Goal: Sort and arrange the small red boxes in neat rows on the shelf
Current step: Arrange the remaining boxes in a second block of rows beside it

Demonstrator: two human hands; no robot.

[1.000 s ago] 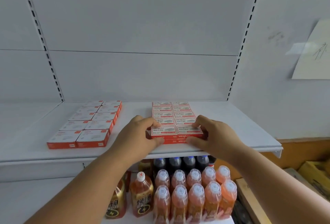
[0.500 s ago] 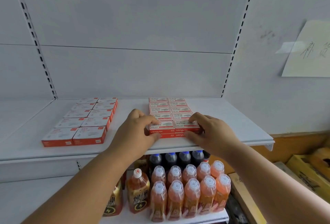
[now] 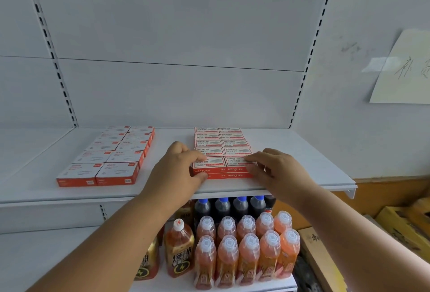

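Small red boxes with white tops [image 3: 221, 142] lie in two columns, stacked two high, right of centre on the white shelf [image 3: 302, 168]. My left hand [image 3: 176, 170] grips the front left stack [image 3: 209, 163], fingers on top and thumb on its front face. The front right stack [image 3: 235, 163] is held the same way from the right by my right hand [image 3: 277, 170]. A second block of larger red boxes [image 3: 111, 156] lies in two columns further left on the shelf.
Below the shelf stand orange drink bottles [image 3: 246, 247], dark bottles [image 3: 232, 208] and brown tea bottles [image 3: 179, 247]. Yellow cardboard cartons [image 3: 400, 229] sit at the lower right. A paper note [image 3: 404, 70] hangs on the right wall. The shelf edge ends at a bracket [image 3: 351, 191].
Both hands stay on the front pair of stacks. That pair now sits more in line with the rows behind it. The view has shifted a little.
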